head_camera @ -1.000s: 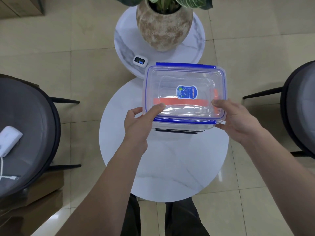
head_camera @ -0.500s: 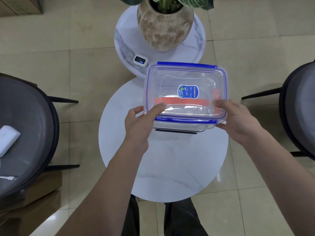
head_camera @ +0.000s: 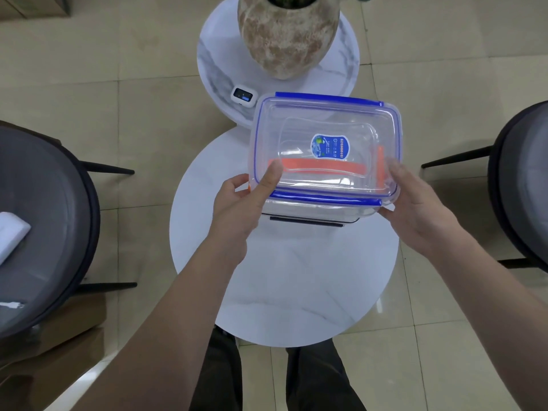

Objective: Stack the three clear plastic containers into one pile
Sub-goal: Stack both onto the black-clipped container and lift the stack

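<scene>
A clear plastic container with blue lid clasps (head_camera: 326, 137) is on top of a pile over the round white table (head_camera: 284, 277). Through it I see an orange-clasped container (head_camera: 323, 167) underneath, and below that a clear container with a dark clasp (head_camera: 308, 219). My left hand (head_camera: 240, 209) grips the blue container's near-left corner, thumb on the lid. My right hand (head_camera: 415, 209) grips its near-right corner. How the lower containers sit is partly hidden.
A smaller round marble table (head_camera: 219, 69) stands behind with a mottled plant pot (head_camera: 287, 34) and a small white device (head_camera: 243, 96). Dark grey round chairs flank the table at left (head_camera: 44, 226) and right (head_camera: 522, 185). My legs are under the table's near edge.
Both hands stay on the blue-lidded container, which has barely shifted. My head has tipped slightly, so the scene sits a little lower in view.
</scene>
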Demonstrator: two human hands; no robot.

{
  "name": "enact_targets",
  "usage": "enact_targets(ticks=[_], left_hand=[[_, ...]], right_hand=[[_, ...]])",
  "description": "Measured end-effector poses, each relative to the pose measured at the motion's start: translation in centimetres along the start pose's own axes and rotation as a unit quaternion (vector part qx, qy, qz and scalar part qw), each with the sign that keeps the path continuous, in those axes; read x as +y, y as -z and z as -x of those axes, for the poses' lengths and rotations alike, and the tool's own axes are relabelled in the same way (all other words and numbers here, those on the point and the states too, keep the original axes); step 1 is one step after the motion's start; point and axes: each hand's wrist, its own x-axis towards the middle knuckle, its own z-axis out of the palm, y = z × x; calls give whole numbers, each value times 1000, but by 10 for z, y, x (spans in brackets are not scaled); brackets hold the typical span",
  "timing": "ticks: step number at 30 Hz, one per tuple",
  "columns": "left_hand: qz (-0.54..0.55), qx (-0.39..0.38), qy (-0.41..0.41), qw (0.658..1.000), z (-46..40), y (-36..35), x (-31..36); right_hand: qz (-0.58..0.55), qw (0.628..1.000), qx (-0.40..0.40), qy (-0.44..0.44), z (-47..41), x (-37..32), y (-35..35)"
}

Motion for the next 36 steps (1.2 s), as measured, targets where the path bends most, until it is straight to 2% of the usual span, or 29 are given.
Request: enact_targets(ticks=[4,7,12,17,25,30,36], left_hand=[[0,5,-43,999,-6,19,-21],[-27,29,-69,997,-8,26,-48],[-49,12,17,999,-17,24,-96],[-47,5,42,998,-31,14,-120],[-60,26,24,998,-59,-5,-126],[-67,54,-34,996,-80,-19,-120],[-27,77,-115,990,-93,-32,-118]], right_hand=[[-115,990,83,-15,4,24,14],[-126,979,150,-55,7,50,21],[-79,973,188,-103,11,90,18],[-41,975,184,-115,8,124,8],[-9,978,166,-123,-12,134,-10],[18,982,160,-101,-33,134,-15],[33,979,177,-95,-47,135,-24]])
